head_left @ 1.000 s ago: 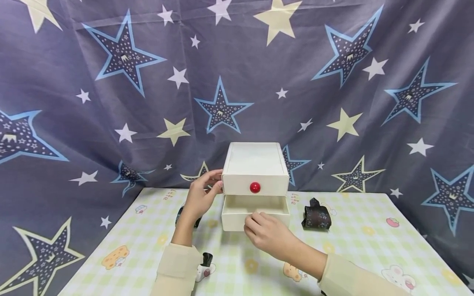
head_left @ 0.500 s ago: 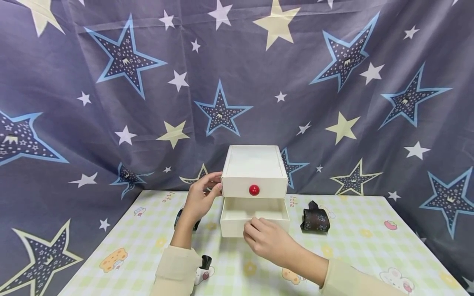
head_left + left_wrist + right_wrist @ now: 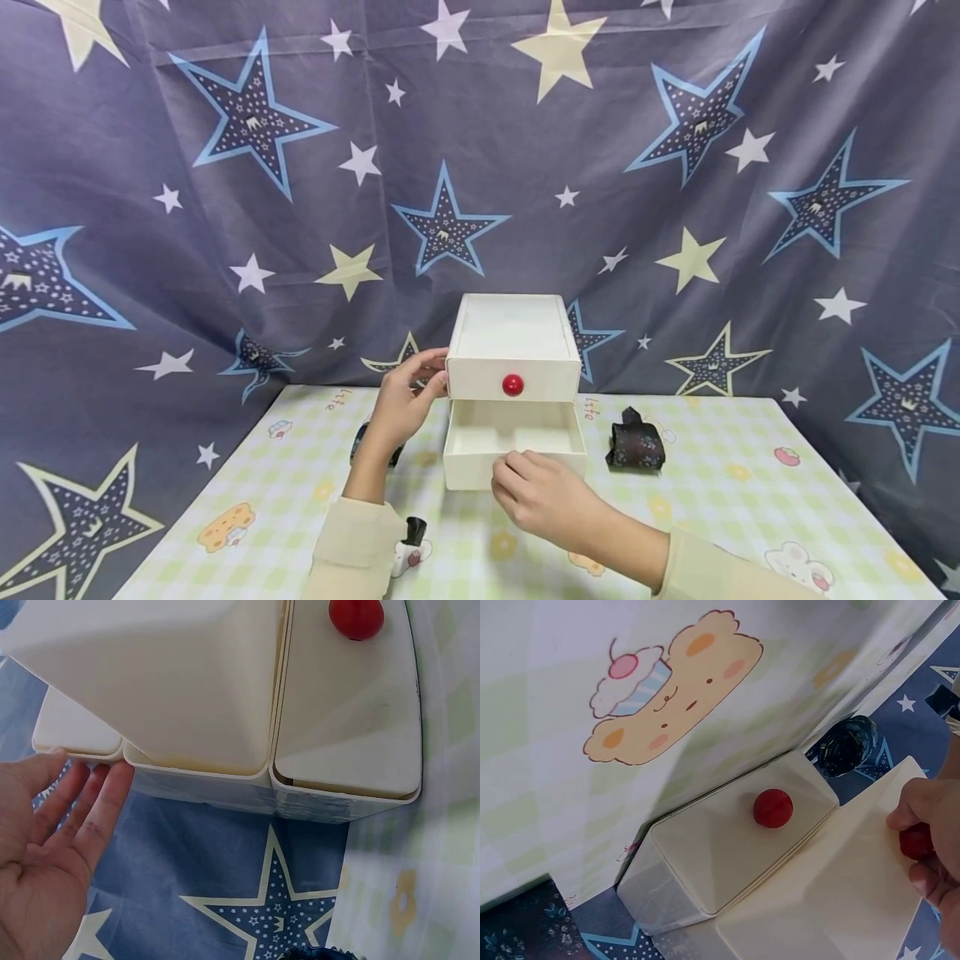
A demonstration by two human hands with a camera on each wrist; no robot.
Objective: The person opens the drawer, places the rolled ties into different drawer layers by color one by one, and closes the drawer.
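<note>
A white drawer cabinet [image 3: 513, 325] stands on the table, with red knobs on its drawers. Its middle drawer [image 3: 468, 471] is pulled well out, and bare white bottom shows inside. My right hand [image 3: 543, 497] pinches that drawer's red knob [image 3: 915, 841] between thumb and fingers, as the right wrist view shows. My left hand [image 3: 405, 400] rests with extended fingers against the cabinet's left side; its fingertips [image 3: 118, 774] touch the edge by the top drawer. The top drawer's red knob [image 3: 513, 384] faces me. Below, the closed bottom drawer [image 3: 349, 697] shows in the left wrist view.
A rolled dark patterned necktie [image 3: 635, 444] lies right of the cabinet. Another dark roll [image 3: 360, 442] sits partly behind the left forearm. A small black object [image 3: 416, 531] is near the left sleeve. A checked cloth [image 3: 720, 517] covers the table; a star-print curtain [image 3: 300, 208] hangs behind.
The right hand has drawn the middle drawer further out towards me, showing more of its inside. The left hand stays at the cabinet's side.
</note>
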